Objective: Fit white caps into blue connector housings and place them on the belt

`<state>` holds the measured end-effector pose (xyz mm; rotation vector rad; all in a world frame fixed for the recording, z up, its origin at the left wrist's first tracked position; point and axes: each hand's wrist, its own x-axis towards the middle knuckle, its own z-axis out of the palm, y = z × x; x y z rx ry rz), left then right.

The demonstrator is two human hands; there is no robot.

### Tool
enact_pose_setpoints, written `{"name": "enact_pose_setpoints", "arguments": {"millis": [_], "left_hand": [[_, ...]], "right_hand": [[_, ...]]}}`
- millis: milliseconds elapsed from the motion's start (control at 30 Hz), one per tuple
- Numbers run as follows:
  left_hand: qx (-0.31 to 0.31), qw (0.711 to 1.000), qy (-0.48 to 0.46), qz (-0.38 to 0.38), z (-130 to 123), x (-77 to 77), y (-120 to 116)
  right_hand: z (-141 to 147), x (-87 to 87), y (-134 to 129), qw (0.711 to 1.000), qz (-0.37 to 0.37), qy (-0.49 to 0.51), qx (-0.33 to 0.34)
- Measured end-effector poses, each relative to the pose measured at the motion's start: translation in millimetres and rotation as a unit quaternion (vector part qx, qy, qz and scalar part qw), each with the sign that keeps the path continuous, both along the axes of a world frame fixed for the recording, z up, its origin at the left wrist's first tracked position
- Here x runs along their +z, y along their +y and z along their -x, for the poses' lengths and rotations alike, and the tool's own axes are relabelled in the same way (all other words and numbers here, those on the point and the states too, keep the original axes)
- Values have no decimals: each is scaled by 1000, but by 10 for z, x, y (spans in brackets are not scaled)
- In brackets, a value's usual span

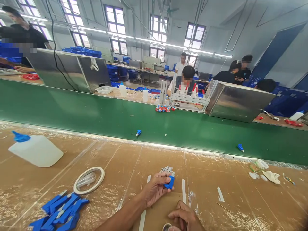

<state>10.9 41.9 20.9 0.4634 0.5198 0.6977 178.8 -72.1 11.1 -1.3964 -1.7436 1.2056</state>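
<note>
One blue plastic piece (pixel 169 183) is pinched in the left grip (pixel 155 189), partly covered, over the desk (pixel 115 179). Right grip (pixel 185 217) is cut off at the bottom beside a cropped round container (pixel 166 227), so can't tell if it's holding that. Grey bits (pixel 167 168) sit partly blocked behind the left one, and a whitish ring (pixel 103 175) plus more blue pieces (pixel 61 209) lie off left.

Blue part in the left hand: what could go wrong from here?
1. The blue part is held at the left hand's fingers, so it might slip.
2. The small grey pieces lie loose just beyond that hand; a knock could scatter them.
3. The small round container sits close by the right hand and might get bumped.
</note>
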Motion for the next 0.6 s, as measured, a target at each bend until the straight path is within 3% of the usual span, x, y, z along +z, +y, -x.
{"name": "enact_pose_setpoints", "arguments": {"millis": [300, 600], "left_hand": [[5, 999, -23, 27, 27, -33, 18], [13, 999, -31, 37, 39, -76, 38]], "right_hand": [[169, 18, 99, 999, -31, -28, 5], [-34, -36, -18, 983, -144, -85, 72]]}}
